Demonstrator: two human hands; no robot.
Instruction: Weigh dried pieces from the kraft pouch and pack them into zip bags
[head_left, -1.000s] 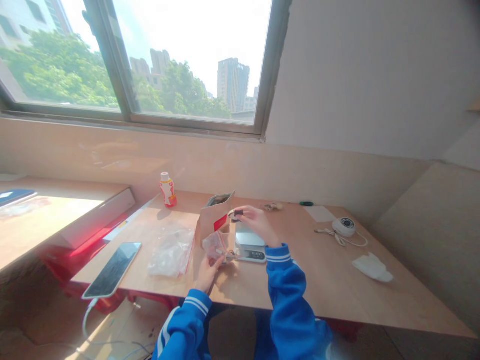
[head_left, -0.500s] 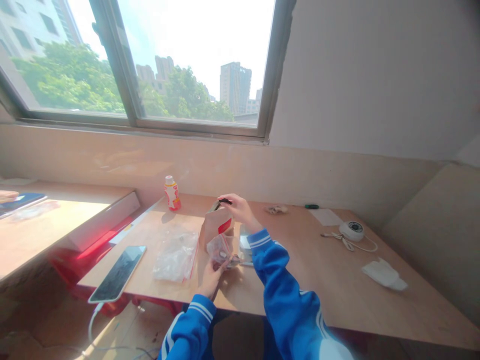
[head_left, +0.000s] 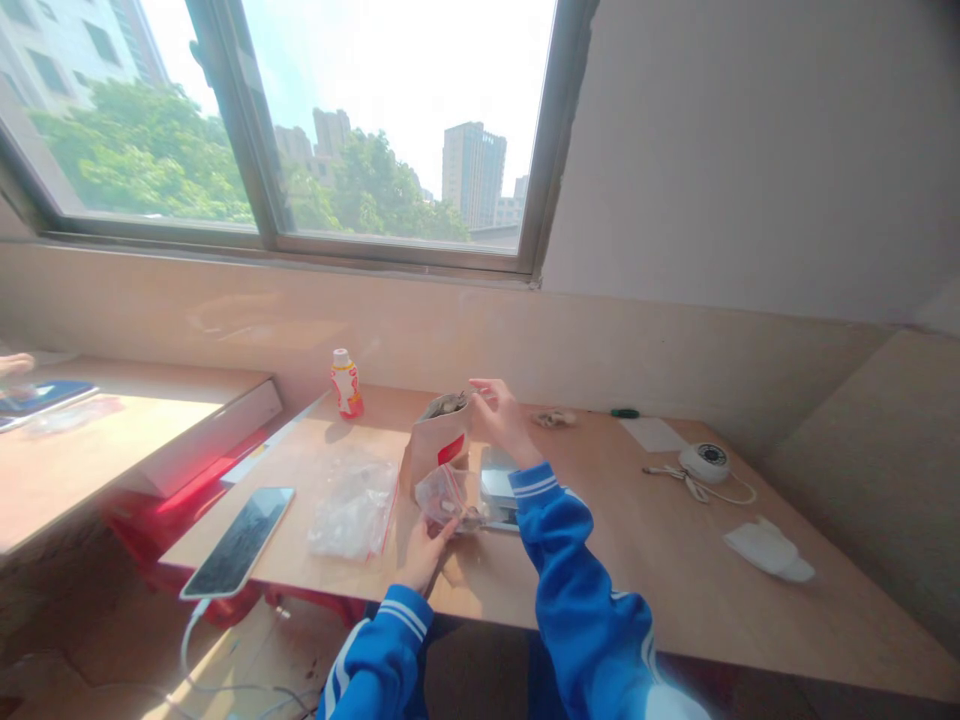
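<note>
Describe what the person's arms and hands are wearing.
The left sleeve and right sleeve are bright blue, each with white bands round the cuff and white stripes further up the arm. The left hand and right hand are bare, without gloves.

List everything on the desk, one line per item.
phone: one, black, front left
large zip bag: one, clear, left of centre
bottle: one, white and red, back left
paper bag: one, brown with red patch, centre
small zip bag: one, clear, in left hand
digital scale: one, silver, centre right
round device with cord: one, white, back right
paper sheet: one, white, back right
crumpled tissue: one, white, front right
green item: one, green, back edge
tan item: one, tan, back centre
left hand: one, gripping small zip bag
right hand: one, open, beside paper bag
</note>
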